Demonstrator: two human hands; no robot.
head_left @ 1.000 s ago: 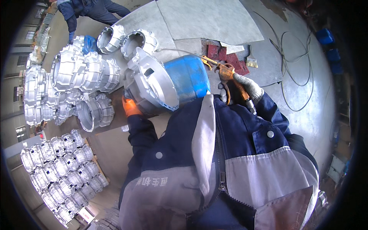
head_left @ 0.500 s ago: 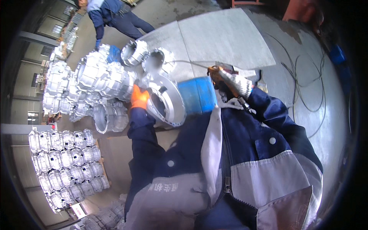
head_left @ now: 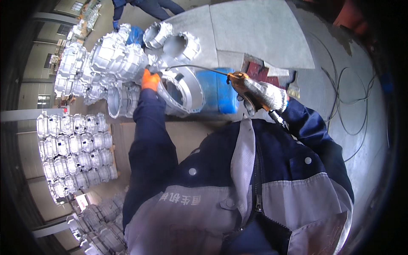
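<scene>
The round aluminium housing (head_left: 180, 91) is held tipped on its edge just ahead of the chest, its rim gripped by the closed left hand (head_left: 149, 80) in an orange glove, so the left hand is the nearer of the two hands. Its short axis lies roughly level, with the open bore turned toward the right, against a blue drum (head_left: 221, 91). The right hand (head_left: 265, 94), in a grey glove, is wrapped around an air gun (head_left: 240, 83) whose thin curved nozzle (head_left: 191, 67) is reached leftward over the rim.
</scene>
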